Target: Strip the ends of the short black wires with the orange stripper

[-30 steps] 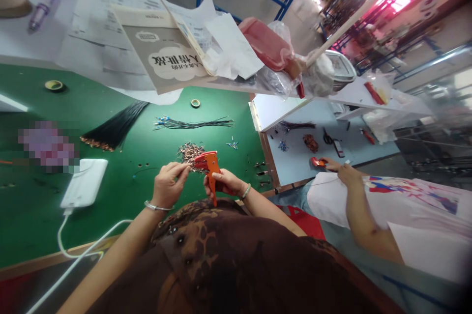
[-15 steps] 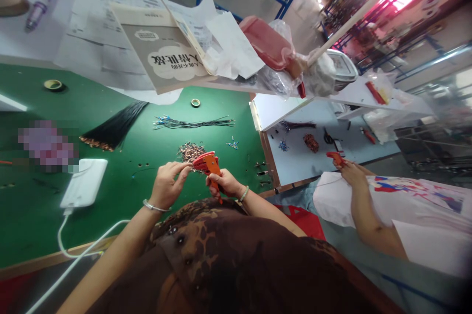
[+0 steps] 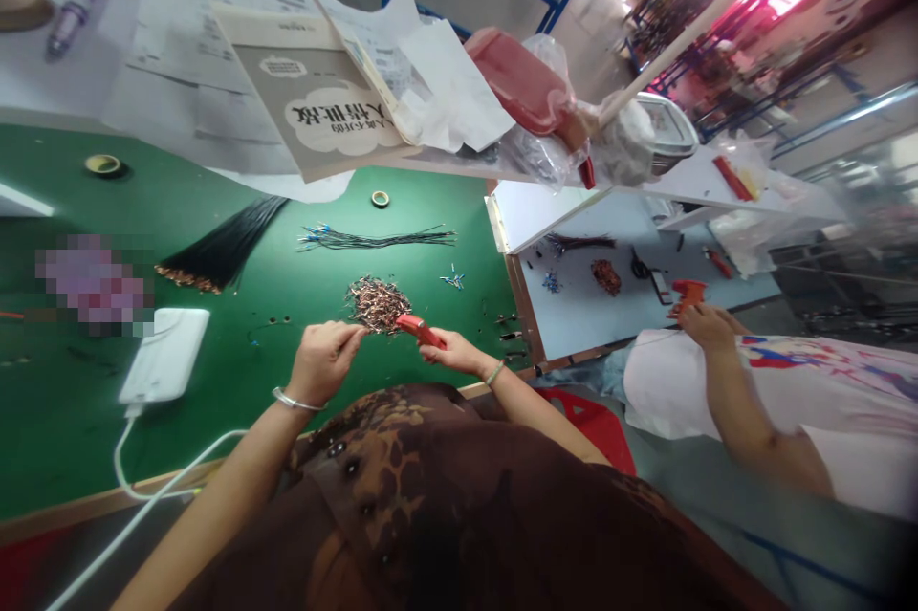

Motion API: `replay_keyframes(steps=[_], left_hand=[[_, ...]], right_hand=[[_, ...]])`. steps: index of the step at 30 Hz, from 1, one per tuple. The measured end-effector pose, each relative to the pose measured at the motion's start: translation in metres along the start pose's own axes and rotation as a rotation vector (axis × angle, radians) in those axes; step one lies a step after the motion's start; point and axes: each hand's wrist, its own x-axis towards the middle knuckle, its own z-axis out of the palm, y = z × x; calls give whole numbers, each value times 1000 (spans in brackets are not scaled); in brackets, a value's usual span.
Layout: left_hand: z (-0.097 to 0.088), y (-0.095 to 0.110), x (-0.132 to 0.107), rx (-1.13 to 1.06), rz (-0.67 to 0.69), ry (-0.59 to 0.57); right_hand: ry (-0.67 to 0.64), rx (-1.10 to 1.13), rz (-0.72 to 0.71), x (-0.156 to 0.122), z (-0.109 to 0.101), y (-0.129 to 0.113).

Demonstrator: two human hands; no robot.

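Right hand [image 3: 450, 351]: wrapped around the handle of a red tool [image 3: 422, 330]; clamped on it.
Red tool: above the green surface [image 3: 308, 286], nose at the lower right edge of the copper-coloured pile [image 3: 378, 304]; contact with the pile, I cannot tell.
Left hand [image 3: 321, 362]: thumb and fingertips pressed together in a pinch, just beside the pile's lower left edge; anything between them is too small to make out.
Copper-coloured pile: loose little bits, heaped between and beyond the two hands.
Blue-tipped wires [image 3: 387, 238]: loose bunch, beyond the pile.
Blue bits [image 3: 452, 279]: scattered few, right of the pile.
Black wire bundle [image 3: 229, 243]: fanned out, left of the pile.
White box [image 3: 163, 356]: left side, its white cable [image 3: 117, 460] running past the edge near the left forearm.
Neighbour: a person at the next surface, a hand [image 3: 707, 326] on an orange tool [image 3: 687, 300].
Risk, pile: a low sweep of the tool could scatter bits.
Risk, fingers: the tool closing too near the pinch could nip a fingertip.
Risk, cable: a snagging elbow could drag the box.
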Motion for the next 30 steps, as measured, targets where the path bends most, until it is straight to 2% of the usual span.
replay_keyframes(steps=[5,9,11,13,15,19,23,25,27,30], left_hand=[[2,1,-3,-12,6,21],[5,3,-6,-23,6,18],[7,4,-7,-30,8,10],[9,6,-8,-38,11,-3],[11,8,-10,-49,13,-18],[15,11,-17,-83,0,-41],[20,13,-30,-128,-51,-51],[21,12,-36,-141,-89,-50],[17,10,-42,-147,-132,-41],[8,2,-55,-150,-199,-15]], right_hand=[[88,-271,40,-15,8,26],[132,-335,25,-12,16,12],[192,-231,3,-2,17,-6],[246,105,-38,12,18,-27],[198,396,-77,25,19,-46],[213,687,-34,41,31,-67],[239,783,30,45,51,-70],[275,793,59,48,55,-66],[340,784,88,53,47,-58],[459,730,128,59,20,-36]])
